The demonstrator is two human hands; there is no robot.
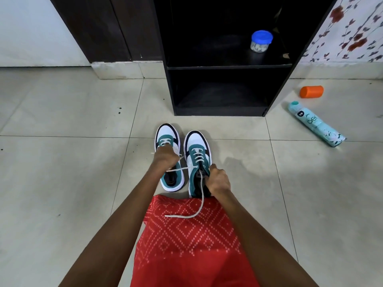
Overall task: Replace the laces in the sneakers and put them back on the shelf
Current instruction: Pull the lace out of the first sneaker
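- Both arms reach forward from the bottom edge, bare and nearly straight, converging on the pair of sneakers on the floor at 12 o'clock of the person's lap.
- Left hand (165, 158) is knuckles-up over the left sneaker (168, 135), wrist bent down, fingers curled under.
- Right hand (218, 180) sits at the 3 o'clock side of the right sneaker (196, 145), fingers wrapped round its collar, thumb toward the tongue.
- Left hand's fingertips are hidden beneath its own back, so the exact pinch cannot be seen. A taut strand of white lace (199, 205) runs from the right sneaker's top eyelet toward it, and a lace tip pokes out at its 9 o'clock side.
- Much of the left sneaker's lacing is covered by the left hand, and the right sneaker's heel by the right hand and red patterned cloth (190, 237).
- Other lace end trails loose from the right sneaker across the red cloth, toward 7 o'clock.
- Black shelf unit (228, 67) stands at 12 o'clock of the sneakers, its interior dark. A blue-lidded jar (261, 42) sits on its upper board.
- Orange cap (312, 91) and teal spray can (316, 124) lie at 2 o'clock.
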